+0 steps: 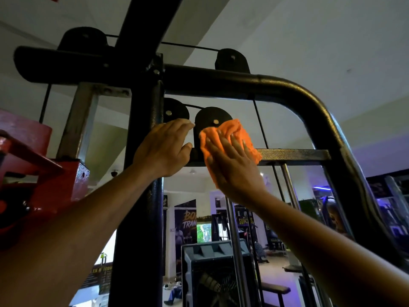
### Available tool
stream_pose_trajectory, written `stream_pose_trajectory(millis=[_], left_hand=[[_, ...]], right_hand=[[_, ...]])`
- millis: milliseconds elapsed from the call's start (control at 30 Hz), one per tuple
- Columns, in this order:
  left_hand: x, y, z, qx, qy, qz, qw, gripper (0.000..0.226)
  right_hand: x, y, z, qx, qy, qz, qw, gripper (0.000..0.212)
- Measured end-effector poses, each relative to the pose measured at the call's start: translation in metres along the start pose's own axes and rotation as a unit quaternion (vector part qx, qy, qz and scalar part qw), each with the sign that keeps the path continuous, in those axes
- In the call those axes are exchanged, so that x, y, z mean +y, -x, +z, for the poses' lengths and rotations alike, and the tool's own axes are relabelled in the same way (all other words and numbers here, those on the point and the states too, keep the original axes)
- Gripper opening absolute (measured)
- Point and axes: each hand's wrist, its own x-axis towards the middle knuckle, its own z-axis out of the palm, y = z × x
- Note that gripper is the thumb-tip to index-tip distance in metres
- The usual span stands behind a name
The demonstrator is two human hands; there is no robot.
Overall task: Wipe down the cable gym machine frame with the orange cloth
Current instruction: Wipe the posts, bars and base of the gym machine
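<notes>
I look up at the black cable machine frame [309,100], with its curved top tube and a flat crossbar [294,155] below it. My right hand [232,167] presses the orange cloth [241,134] with straight fingers against the crossbar and the lower edge of a black pulley [212,120]. My left hand [163,149] rests on the black upright post [143,120], its fingers reaching toward the pulley and its thumb at the crossbar's left end. The cloth covers the junction of pulley and crossbar.
A red machine part [44,173] juts in at the left. Steel cables [261,129] and chrome guide rods [290,187] run down behind the crossbar. More pulleys [231,60] sit on top of the frame. A black weight stack housing [217,273] stands below, with gym posters behind.
</notes>
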Motion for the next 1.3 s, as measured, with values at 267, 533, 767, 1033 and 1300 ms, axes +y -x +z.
stream_pose_trajectory(millis=[267,533,767,1033,1300], left_hand=[[-0.008,-0.003,0.012,-0.044,-0.076,0.086,0.992,0.060],[0.025,0.008,0.025,-0.104,-0.057,0.112,0.987,0.066],[0.065,-0.004,0.045,-0.101,-0.008,0.101,0.990,0.069],[0.101,-0.018,0.066,-0.100,0.005,0.076,0.992,0.070],[0.116,-0.021,0.086,-0.085,0.000,0.068,0.994,0.068]], right_hand=[[0.031,0.014,-0.011,0.028,-0.032,0.198,0.979,0.065],[0.097,0.052,-0.037,-0.047,0.016,0.074,0.996,0.067],[0.092,0.042,-0.064,0.066,-0.015,0.104,0.992,0.065],[0.111,0.051,-0.046,0.042,-0.033,0.164,0.985,0.063],[0.172,0.074,-0.045,0.061,-0.009,0.225,0.972,0.063]])
